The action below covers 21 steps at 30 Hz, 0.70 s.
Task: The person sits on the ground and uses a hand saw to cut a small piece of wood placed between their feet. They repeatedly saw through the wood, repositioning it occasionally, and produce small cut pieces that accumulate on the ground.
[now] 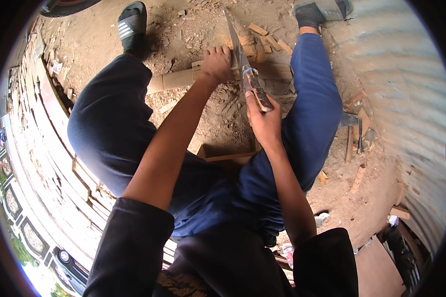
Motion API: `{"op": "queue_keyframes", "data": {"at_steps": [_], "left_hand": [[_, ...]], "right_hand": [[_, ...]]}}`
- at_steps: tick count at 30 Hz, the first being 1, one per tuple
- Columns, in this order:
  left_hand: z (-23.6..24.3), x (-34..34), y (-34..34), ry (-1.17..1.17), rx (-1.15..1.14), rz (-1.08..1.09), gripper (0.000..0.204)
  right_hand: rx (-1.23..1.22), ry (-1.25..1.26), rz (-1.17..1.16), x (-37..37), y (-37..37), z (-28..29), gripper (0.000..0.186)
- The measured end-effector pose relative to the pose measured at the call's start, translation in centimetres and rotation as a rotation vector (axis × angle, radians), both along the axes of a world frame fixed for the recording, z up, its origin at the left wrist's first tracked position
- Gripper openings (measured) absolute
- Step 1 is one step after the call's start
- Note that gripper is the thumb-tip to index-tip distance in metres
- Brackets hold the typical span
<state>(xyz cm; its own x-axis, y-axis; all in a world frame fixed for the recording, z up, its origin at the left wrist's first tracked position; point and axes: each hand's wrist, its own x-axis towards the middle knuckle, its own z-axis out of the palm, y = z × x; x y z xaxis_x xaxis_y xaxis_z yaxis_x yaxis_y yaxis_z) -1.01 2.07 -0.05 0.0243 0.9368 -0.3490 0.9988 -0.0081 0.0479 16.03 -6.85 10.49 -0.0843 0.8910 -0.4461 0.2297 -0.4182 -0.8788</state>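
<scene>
Right hand (262, 121) has its fingers wrapped tight round the handle of a knife (245, 67), blade pointing away toward the feet. Left hand (217, 63) has its fingers curled down, pressing on a plank (176, 79) that lies across the dirt floor (223, 123) between the knees, just left of the blade. Blade edge sits right beside the left knuckles. Wood chips (270, 42) are scattered past the plank, and a hatchet (354, 121) lies on the ground by the right leg.
</scene>
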Motion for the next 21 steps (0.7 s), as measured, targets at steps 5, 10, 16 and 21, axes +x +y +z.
{"op": "queue_keyframes", "data": {"at_steps": [5,10,16,21], "left_hand": [[-0.8,-1.2,0.4,-0.124,0.060,-0.025,0.091],[-1.4,-0.6,0.8,-0.097,0.092,0.010,0.093],[-1.7,-1.1,0.4,-0.099,0.056,0.016,0.095],[-1.0,-1.1,1.0,-0.067,0.077,-0.010,0.093]], "right_hand": [[-0.012,0.044,-0.023,0.1,0.5,0.9,0.028],[0.133,-0.198,0.030,1.2,-5.0,6.3,0.028],[0.121,-0.195,0.107,-0.7,0.2,4.1,0.025],[0.131,-0.189,0.044,1.0,-5.7,6.5,0.020]]}}
